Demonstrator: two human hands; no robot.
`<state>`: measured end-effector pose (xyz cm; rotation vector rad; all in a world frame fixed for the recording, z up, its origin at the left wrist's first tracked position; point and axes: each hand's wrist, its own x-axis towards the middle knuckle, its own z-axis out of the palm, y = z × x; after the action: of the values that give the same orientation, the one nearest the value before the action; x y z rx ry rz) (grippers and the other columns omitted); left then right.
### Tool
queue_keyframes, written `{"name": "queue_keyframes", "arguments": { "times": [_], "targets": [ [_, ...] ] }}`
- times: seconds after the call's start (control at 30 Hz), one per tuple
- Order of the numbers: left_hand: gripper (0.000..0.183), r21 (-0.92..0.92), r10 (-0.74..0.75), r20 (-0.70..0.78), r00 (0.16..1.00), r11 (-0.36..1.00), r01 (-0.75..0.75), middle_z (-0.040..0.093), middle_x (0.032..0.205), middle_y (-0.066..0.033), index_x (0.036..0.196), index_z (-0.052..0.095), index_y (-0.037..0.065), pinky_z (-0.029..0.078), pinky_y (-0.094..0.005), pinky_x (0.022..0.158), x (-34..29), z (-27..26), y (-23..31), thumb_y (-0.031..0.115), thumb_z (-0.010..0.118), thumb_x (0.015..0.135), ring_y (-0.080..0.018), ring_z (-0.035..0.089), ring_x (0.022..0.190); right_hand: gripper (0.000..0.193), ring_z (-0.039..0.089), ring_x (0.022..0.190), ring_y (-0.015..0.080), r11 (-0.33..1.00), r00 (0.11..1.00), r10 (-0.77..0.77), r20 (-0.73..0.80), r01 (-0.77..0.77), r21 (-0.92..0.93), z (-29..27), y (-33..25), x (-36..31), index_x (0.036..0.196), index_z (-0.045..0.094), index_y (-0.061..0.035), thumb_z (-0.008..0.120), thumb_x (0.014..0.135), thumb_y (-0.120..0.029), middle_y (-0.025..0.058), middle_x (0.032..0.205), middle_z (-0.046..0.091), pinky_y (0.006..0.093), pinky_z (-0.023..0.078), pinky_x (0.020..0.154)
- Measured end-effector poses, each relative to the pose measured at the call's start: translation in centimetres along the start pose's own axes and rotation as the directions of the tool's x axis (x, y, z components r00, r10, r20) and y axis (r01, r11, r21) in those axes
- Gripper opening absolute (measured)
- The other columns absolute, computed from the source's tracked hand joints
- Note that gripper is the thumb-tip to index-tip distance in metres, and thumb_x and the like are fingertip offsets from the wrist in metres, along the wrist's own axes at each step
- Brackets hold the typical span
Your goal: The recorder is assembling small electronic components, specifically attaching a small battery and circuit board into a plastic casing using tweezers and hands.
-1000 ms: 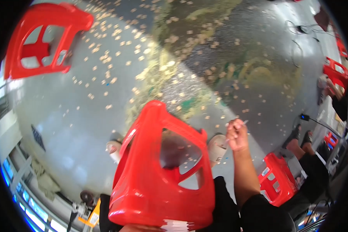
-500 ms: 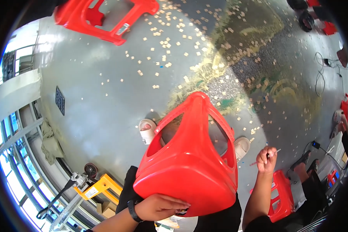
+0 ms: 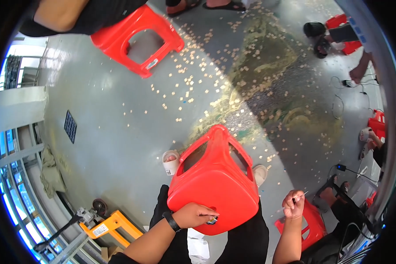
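A red plastic stool (image 3: 215,189) leans across my lap, its seat facing me and its legs pointing away. My left hand (image 3: 192,215) rests on the seat's near left part, thumb and fingers closed on a small dark-and-yellowish object (image 3: 212,219) against the seat. What kind of thing it is, I cannot make out. To the right of the stool, my right hand (image 3: 293,204) is raised and closed around a thin stick-like tool, whose pale tip (image 3: 306,193) sticks out past the fingers. The fingers hide most of that tool.
Small pale square chips (image 3: 189,82) litter the floor. Another red stool (image 3: 141,39), with a person on it, stands ahead to the left; one more (image 3: 310,224) is beside my right arm. A yellow pallet-jack-like frame (image 3: 114,226) is at lower left. Cables (image 3: 356,171) and seated people line the right.
My view has shifted, and more of the person ahead shows. My left hand now sits farther up on the seat, exposing the small object. My right hand stays raised with the thin tool.
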<state>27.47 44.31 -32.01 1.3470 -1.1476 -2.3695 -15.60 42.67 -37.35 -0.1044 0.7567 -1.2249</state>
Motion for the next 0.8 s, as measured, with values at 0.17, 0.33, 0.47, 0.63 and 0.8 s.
{"name": "queue_keyframes", "arguments": {
  "times": [0.17, 0.33, 0.47, 0.63, 0.8],
  "targets": [
    [0.026, -0.034, -0.175, 0.04, 0.984, 0.984, 0.176, 0.077, 0.105, -0.0055, 0.123, 0.073, 0.007, 0.054, -0.0251, 0.087, 1.0, 0.1, 1.5, 0.014, 0.065, 0.1, -0.0072, 0.068, 0.093, 0.011, 0.037, 0.043, 0.0082, 0.998, 0.995, 0.061, -0.079, -0.061, -0.004, 3.9, -2.1, -4.3, 0.093, 0.068, 0.006, 0.061, 0.091, -0.003, 0.0234, 0.085, 0.069, 0.022, 0.028, 0.039],
    [0.027, -0.044, -0.161, 0.067, 0.985, 0.985, 0.164, 0.075, 0.108, -0.0017, 0.126, 0.072, 0.006, 0.053, -0.0246, 0.087, 2.8, 0.3, 2.0, 0.01, 0.064, 0.1, -0.0044, 0.064, 0.097, 0.009, 0.038, 0.045, 0.0087, 0.986, 0.975, 0.164, -0.147, -0.163, 0.019, 7.7, -3.5, -8.9, 0.09, 0.069, 0.0086, 0.064, 0.089, 0.001, 0.0266, 0.087, 0.069, 0.0224, 0.029, 0.041],
    [0.027, -0.019, -0.122, 0.046, 0.991, 0.992, 0.123, 0.075, 0.111, -0.0027, 0.126, 0.071, 0.003, 0.053, -0.025, 0.09, 4.1, 0.3, 2.1, 0.013, 0.064, 0.102, -0.0062, 0.066, 0.1, 0.011, 0.042, 0.049, 0.0104, 0.971, 0.963, 0.237, -0.132, -0.229, 0.07, 9.0, -4.0, -12.9, 0.092, 0.069, 0.0131, 0.064, 0.089, 0.003, 0.0305, 0.09, 0.07, 0.023, 0.031, 0.043],
    [0.028, -0.148, -0.083, 0.042, 0.996, 0.985, 0.088, 0.074, 0.11, -0.0047, 0.126, 0.07, -0.001, 0.055, -0.0259, 0.088, 7.7, 1.4, 5.4, 0.012, 0.064, 0.102, -0.0092, 0.068, 0.099, 0.014, 0.043, 0.05, 0.0101, 0.956, 0.951, 0.289, -0.109, -0.279, 0.092, 10.7, -5.4, -18.2, 0.097, 0.069, 0.015, 0.062, 0.089, 0.005, 0.034, 0.095, 0.069, 0.0232, 0.033, 0.047],
    [0.027, -0.029, -0.028, -0.011, 1.0, 0.999, 0.028, 0.072, 0.109, -0.0045, 0.125, 0.07, -0.002, 0.058, -0.0299, 0.087, 10.9, 2.1, 9.4, 0.01, 0.063, 0.102, -0.0124, 0.069, 0.1, 0.014, 0.04, 0.045, 0.008, 0.971, 0.957, 0.237, -0.166, -0.227, 0.079, 13.2, -7.6, -23.3, 0.093, 0.069, 0.0138, 0.067, 0.087, 0.002, 0.0344, 0.091, 0.069, 0.0227, 0.03, 0.043]
  ]
}}
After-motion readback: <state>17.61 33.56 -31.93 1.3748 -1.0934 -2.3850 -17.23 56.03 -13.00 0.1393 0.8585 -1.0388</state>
